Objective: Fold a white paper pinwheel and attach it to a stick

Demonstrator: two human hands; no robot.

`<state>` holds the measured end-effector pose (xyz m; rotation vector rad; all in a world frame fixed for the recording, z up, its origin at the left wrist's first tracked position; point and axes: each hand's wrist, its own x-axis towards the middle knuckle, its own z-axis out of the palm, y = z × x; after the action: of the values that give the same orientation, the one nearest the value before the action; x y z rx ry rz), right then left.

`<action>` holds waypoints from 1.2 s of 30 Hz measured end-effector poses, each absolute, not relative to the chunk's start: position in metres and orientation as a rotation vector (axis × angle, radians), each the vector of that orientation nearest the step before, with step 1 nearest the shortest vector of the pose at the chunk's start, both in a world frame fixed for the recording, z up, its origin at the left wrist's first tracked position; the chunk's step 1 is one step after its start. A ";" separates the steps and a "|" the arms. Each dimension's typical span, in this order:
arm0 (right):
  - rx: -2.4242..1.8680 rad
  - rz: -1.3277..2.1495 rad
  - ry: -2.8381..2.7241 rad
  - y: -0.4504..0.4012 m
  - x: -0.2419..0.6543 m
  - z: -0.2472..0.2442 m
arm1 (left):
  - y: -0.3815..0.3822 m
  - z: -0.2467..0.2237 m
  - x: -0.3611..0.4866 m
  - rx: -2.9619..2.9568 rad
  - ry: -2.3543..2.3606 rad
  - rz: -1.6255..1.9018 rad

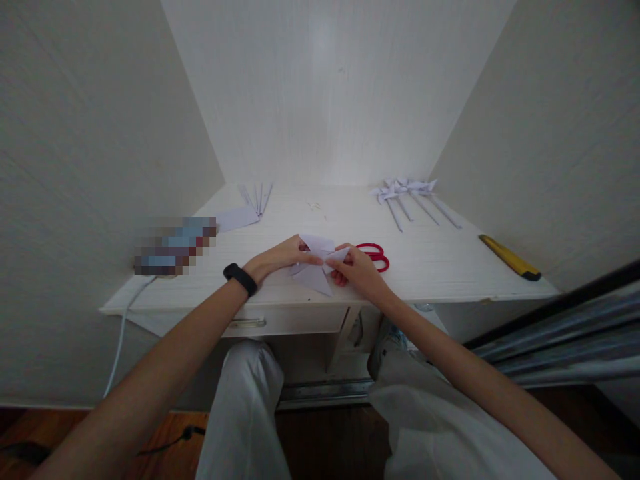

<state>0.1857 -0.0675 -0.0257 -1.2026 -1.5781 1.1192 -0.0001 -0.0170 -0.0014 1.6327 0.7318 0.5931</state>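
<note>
A white paper pinwheel shape with folded, pointed flaps is held between both hands, just above the front of the white desk. My left hand, with a black band on the wrist, pinches its left side between thumb and fingers. On the other side, my right hand is closed on a folded flap near the centre, fingers curled beneath. Red-handled scissors lie right beside my right hand, their blades hidden behind it.
Several paper pinwheels on sticks lie at the back right. A yellow cutter rests near the right edge. Thin paper sticks and paper sheets are at the back left, beside a pixelated object with a white cable.
</note>
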 end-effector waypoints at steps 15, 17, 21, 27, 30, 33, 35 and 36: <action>-1.213 1.153 -1.655 -0.069 0.186 -0.019 | -0.015 -0.007 -0.003 1.524 0.805 0.612; -1.217 1.148 -1.664 -0.068 0.186 -0.019 | -0.014 -0.008 -0.003 1.530 0.814 0.616; -1.193 1.124 -1.683 -0.067 0.186 -0.020 | -0.014 -0.008 -0.002 1.531 0.796 0.625; -1.203 1.114 -1.688 -0.069 0.187 -0.019 | -0.018 -0.004 0.000 1.544 0.818 0.644; -1.178 1.115 -1.688 -0.069 0.187 -0.019 | -0.018 -0.003 0.000 1.541 0.839 0.633; -1.173 1.115 -1.684 -0.068 0.188 -0.021 | -0.018 -0.003 0.000 1.560 0.852 0.621; -1.159 1.108 -1.690 -0.067 0.188 -0.024 | -0.017 -0.004 -0.001 1.575 0.853 0.617; -1.148 1.107 -1.693 -0.066 0.189 -0.025 | -0.017 -0.005 -0.001 1.581 0.846 0.616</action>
<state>0.1890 -0.0661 -0.0247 -1.1482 -1.6933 1.1069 -0.0011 -0.0169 -0.0045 1.5812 0.8460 0.6159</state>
